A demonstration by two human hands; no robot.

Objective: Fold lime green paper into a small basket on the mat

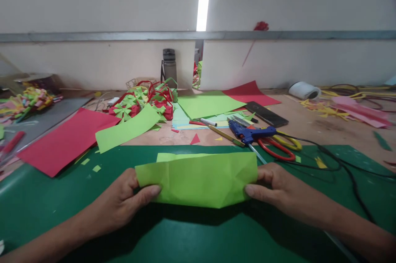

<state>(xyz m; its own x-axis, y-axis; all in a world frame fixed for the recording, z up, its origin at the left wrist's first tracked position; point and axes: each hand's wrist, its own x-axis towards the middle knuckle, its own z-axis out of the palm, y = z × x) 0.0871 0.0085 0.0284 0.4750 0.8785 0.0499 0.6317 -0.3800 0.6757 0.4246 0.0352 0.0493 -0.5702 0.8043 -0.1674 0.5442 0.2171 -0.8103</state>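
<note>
Head camera view: a creased, folded sheet of lime-green paper (198,180) is held just above a dark green, smooth mat (198,238), its left edge pinched by the left hand (133,197) and its right edge by the right hand (272,184). Bare mat is seen between the forearms. Along the mat's far edge, room is bounded by a blue plastic glue gun (252,133), red-handled scissors (274,149) and a curved lime-green paper strip (128,131).
</note>
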